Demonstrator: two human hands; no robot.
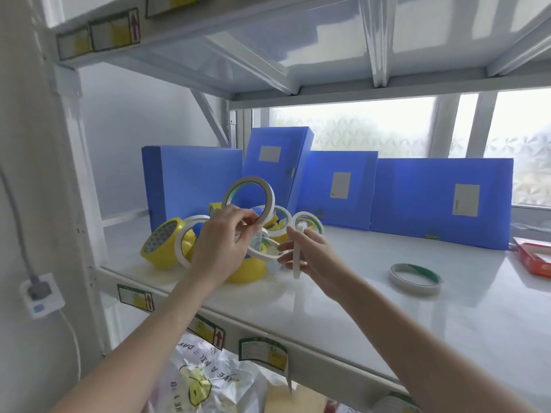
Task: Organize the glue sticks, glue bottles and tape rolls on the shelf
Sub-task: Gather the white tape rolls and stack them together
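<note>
A heap of tape rolls sits at the left of the white shelf (328, 293): a fat yellow roll (159, 242), several thin white rolls (186, 244) and another yellow roll (249, 271) under my hands. My left hand (223, 242) pinches a thin white tape roll (250, 201) and holds it upright above the heap. My right hand (307, 257) grips two thin white rolls, one lying flat (265, 253) and one seen edge-on (298, 257). One white roll with a green edge (416, 278) lies flat and alone to the right. Whether glue sticks or bottles lie in the heap I cannot tell.
Four blue file boxes (441, 201) stand along the back of the shelf. A red carton (533, 259) lies at the right edge. A printed plastic bag (208, 380) fills the shelf below. A wall socket with a plug (40, 293) is at the left.
</note>
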